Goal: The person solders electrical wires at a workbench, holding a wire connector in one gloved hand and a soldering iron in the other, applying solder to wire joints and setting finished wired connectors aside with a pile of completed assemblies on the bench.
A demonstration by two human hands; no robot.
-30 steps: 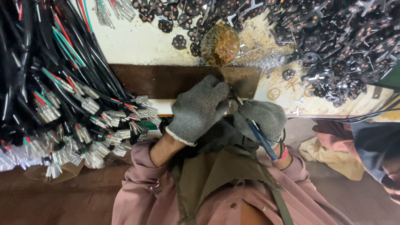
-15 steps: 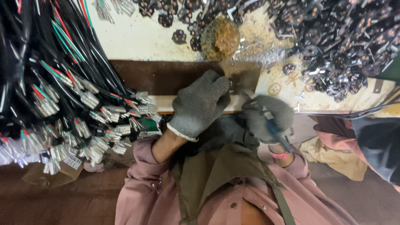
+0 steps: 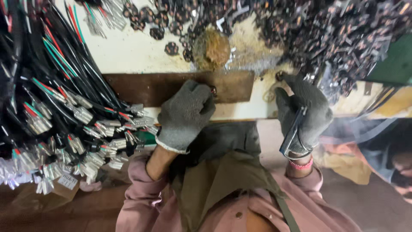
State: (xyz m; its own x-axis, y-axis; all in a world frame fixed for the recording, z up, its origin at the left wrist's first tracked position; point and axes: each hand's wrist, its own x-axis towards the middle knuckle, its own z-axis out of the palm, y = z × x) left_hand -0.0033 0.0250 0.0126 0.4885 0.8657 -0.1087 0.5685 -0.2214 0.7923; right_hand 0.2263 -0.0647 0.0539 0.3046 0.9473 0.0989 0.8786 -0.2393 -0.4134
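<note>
The left hand, in a grey knit glove, rests on the near edge of the bench, its fingers curled together over the front edge of a dark brown board that lies flat along that edge. A small dark metal part shows just at the fingertips, touching the board; whether the fingers actually pinch it cannot be told. The right hand, in a darker glove, is lifted just off the near edge toward the right, with its fingers clamped round a slim dark tool with a blue handle that runs down past the wrist (the tool's working end is hidden inside the glove).

Open room is scarce. The only bare stretch of pale bench top lies between the board and the far edge, left of centre. The left end of the bench is taken up by a thick bundle of black cables with red and green cores and silver terminals, spilling over the near left corner. The far right part carries a heap of small dark metal parts, reaching almost to the right hand. Just behind the board, near the middle, sits a rusty brown round lump ringed by sawdust-like grit. No bin or tray is visible; the parts lie loose on the surface.
</note>
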